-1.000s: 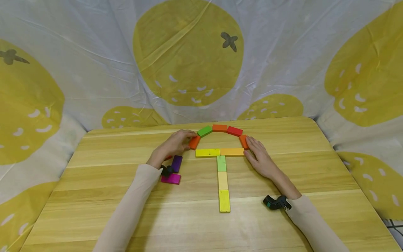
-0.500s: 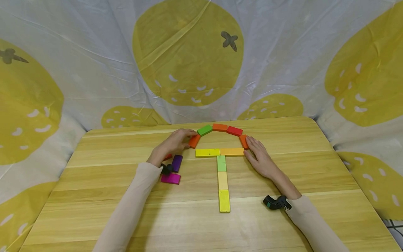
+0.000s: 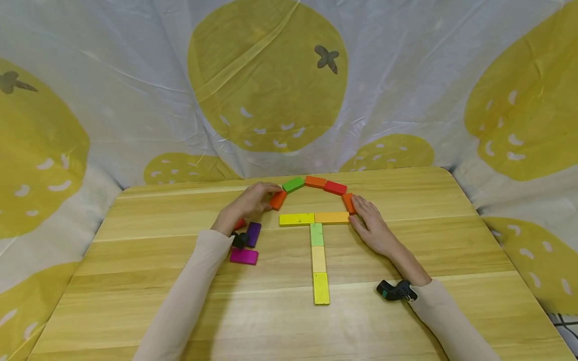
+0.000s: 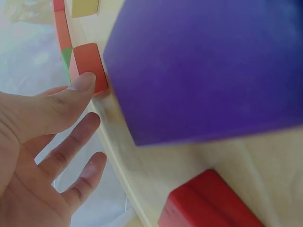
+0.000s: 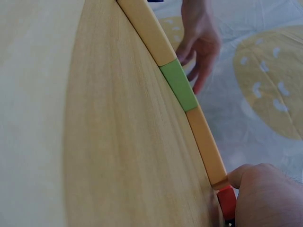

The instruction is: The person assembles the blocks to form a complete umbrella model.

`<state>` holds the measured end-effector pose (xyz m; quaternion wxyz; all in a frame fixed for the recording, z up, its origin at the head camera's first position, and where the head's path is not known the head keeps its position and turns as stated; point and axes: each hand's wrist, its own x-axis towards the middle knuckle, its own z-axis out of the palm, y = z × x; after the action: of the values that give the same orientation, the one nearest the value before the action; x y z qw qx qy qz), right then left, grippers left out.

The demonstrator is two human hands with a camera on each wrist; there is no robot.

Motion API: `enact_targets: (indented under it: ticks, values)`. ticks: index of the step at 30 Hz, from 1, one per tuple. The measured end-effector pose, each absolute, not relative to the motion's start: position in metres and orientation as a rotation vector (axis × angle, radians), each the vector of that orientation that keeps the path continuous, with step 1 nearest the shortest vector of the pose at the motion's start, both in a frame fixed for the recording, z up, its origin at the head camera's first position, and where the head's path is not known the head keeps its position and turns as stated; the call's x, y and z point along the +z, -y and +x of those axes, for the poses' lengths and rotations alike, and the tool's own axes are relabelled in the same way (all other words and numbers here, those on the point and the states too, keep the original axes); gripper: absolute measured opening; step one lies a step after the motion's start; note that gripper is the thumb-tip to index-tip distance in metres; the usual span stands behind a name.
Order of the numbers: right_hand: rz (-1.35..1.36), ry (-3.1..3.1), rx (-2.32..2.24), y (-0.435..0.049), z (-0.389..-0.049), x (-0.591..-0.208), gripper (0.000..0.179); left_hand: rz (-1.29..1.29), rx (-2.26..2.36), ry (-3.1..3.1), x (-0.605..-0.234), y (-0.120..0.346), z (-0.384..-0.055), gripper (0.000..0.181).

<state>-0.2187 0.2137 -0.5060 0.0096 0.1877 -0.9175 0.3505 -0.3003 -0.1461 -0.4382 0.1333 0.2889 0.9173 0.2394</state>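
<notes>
My left hand point(image 3: 246, 204) pinches an orange block point(image 3: 278, 200) at the left end of an arch; in the left wrist view its thumb point(image 4: 83, 81) lies on that block. Beyond it the arch runs through a green block point(image 3: 293, 184), another orange block point(image 3: 315, 181) and a red block point(image 3: 335, 188). My right hand point(image 3: 375, 228), fingers straight, rests against the right-end orange block point(image 3: 348, 203). Its thumb touches the end of a light orange block point(image 3: 331, 218). A yellow block point(image 3: 296, 219) adjoins that one under the arch.
Below that row a stem holds a light green block point(image 3: 317, 234), a cream block point(image 3: 318, 258) and a yellow block point(image 3: 321, 288). Near the left wrist lie purple point(image 3: 254, 234), magenta point(image 3: 244, 256) and red point(image 3: 240, 223) blocks. A patterned cloth point(image 3: 271, 75) hangs behind the wooden table point(image 3: 384, 331).
My left hand has shifted slightly toward the table's back, and the orange block it pinches and the adjoining green block have moved a little that way. The right hand has barely moved.
</notes>
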Motion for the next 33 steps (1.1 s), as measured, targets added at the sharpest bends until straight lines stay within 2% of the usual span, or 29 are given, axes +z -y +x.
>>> enact_targets:
  ticks: [20,27,33]
  values:
    - [0.589,2.877,1.086,-0.212,-0.219,-0.505,0.063,0.847,0.746,-2.675,-0.437,0.152,-0.299,0.052]
    - [0.596,2.861,1.099,-0.212,-0.218,-0.504,0.064,0.775,0.818,-2.651,-0.427,0.176,-0.277,0.050]
    - [0.571,2.860,1.100,-0.214,-0.218,-0.505,0.065,0.817,0.760,-2.631,-0.426,0.197,-0.252,0.049]
